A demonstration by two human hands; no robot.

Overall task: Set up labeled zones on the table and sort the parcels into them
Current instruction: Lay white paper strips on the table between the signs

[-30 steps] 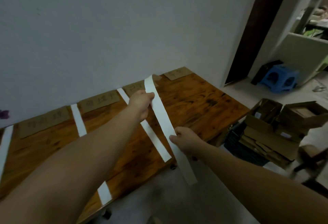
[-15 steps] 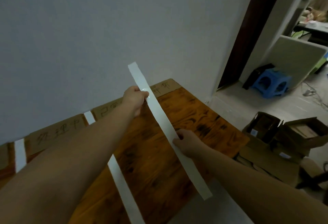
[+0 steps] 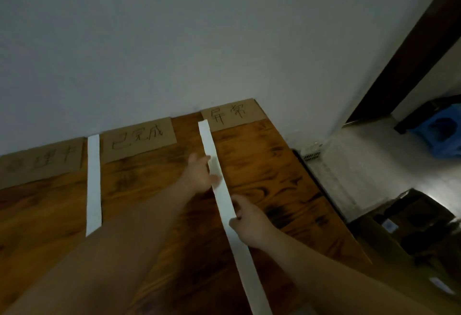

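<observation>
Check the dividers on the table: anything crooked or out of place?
Nothing spilled or damaged. The white strip pinched by the right hand looks slanted across the table, unlike the laid strip to its left, and its far end crowds the left edge of the rightmost cardboard label. It could probably be straightened.

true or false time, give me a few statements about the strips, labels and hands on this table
1. The right hand pinches the held strip. True.
2. The held strip runs left of the middle label. False: it runs between the middle label and the right label.
3. A second strip lies flat on the table. True.
4. The blue stool stands on the table. False: it is on the floor, off to the right.
</observation>
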